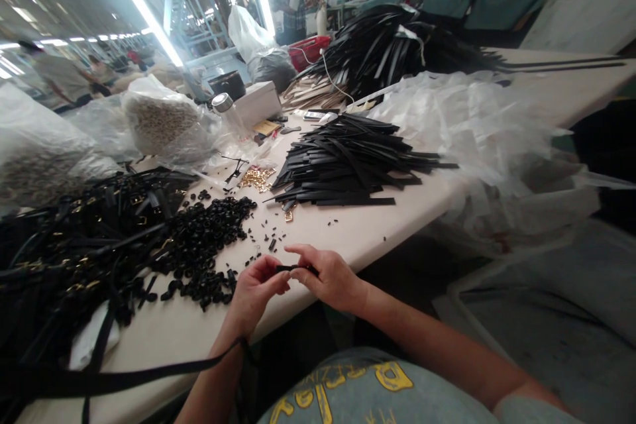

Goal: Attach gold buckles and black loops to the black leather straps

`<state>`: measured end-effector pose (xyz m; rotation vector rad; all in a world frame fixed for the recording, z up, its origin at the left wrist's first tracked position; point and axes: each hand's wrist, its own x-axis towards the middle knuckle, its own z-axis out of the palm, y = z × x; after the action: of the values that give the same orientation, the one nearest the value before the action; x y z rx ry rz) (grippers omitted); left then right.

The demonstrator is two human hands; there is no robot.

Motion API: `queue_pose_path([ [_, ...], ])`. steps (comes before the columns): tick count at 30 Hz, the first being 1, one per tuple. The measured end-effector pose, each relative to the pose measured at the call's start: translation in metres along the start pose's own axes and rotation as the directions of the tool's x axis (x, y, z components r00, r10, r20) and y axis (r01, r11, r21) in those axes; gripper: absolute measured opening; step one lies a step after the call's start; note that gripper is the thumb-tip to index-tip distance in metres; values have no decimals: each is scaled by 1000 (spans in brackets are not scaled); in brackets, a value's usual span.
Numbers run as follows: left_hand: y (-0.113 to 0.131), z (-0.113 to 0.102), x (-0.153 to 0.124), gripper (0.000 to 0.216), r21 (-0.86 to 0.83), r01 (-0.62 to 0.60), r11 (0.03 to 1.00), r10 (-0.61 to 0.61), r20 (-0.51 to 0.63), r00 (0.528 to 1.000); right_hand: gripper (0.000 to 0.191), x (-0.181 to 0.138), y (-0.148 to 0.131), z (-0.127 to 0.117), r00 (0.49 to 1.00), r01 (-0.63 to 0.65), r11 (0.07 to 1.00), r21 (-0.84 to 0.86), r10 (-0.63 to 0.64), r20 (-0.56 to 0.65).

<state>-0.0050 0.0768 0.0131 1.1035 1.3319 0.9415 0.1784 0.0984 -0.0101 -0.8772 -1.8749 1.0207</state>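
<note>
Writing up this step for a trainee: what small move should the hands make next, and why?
Probably thread a ring on: the left hand and right hand pinch the ends of a short black strap just above the table edge, and the pile of black rings lies close to the left.

both hands meet in front of the body, the left hand [256, 288] and right hand [330, 276] pinching with fingertips, bare forearms angled inward.
</note>
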Motion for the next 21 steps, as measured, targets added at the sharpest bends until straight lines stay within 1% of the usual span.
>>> queue_pose_path([
  [2,3,0,2,30,40,-12,999,11,21,1000,23,2,-2,-5,1000,-12,1000,20,12,19],
  [4,7,-1,3,29,87,-30,996,26,49,998,14,4,-2,-10,999,-23,1000,-1,23,34],
  [7,13,-3,7,30,133,-52,990,45,55,997,8,5,-2,-18,997,-63,995,-74,66,45],
  [10,14,-7,16,31,150,-52,987,45,47,998,6,6,0,-25,993,-93,993,-75,97,59],
  [12,14,-10,28,32,188,-53,981,40,71,997,7,7,4,-28,992,-120,993,-22,121,44],
  [14,14,-12,44,33,285,-81,955,65,66,996,8,11,11,-30,983,-182,976,123,181,20],
  [16,16,-13,63,31,458,-140,878,142,30,989,9,15,20,-31,961,-254,910,328,276,-22],
  [17,17,-13,73,28,560,-165,812,189,15,982,9,17,25,-32,944,-274,864,422,326,-53],
  [19,20,-9,93,25,750,-192,634,264,24,964,12,21,33,-34,907,-280,786,551,405,-116],
  [21,23,-4,110,22,889,-174,424,300,44,953,16,23,37,-34,889,-272,749,604,435,-139],
])
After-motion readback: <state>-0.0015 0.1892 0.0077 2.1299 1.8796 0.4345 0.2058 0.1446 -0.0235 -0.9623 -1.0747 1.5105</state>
